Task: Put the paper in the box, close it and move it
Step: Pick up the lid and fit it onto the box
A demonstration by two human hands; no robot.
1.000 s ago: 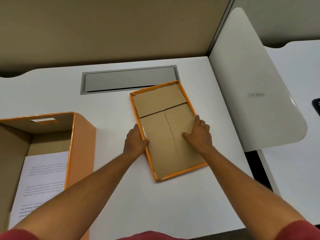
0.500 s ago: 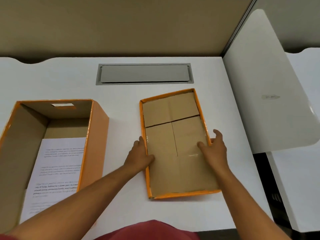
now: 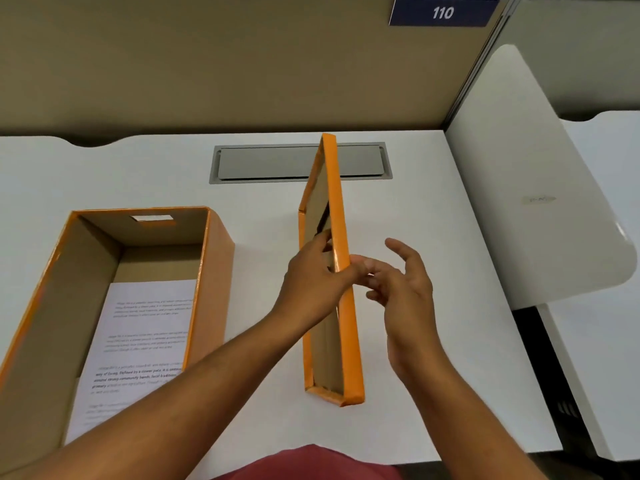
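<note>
Fingers (image 3: 318, 245) of our left hand (image 3: 311, 282) pinch the upright lid (image 3: 341, 271); our right hand (image 3: 403, 292), fingers spread, sits just at its three o'clock.

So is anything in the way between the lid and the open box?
Nothing visible. The lid, tipped on edge in the left hand, has only bare desk between it and the box. Inside lies just the paper.

White desk (image 3: 398, 393), grey cable hatch (image 3: 270, 162), sign 110 (image 3: 442, 12).
</note>
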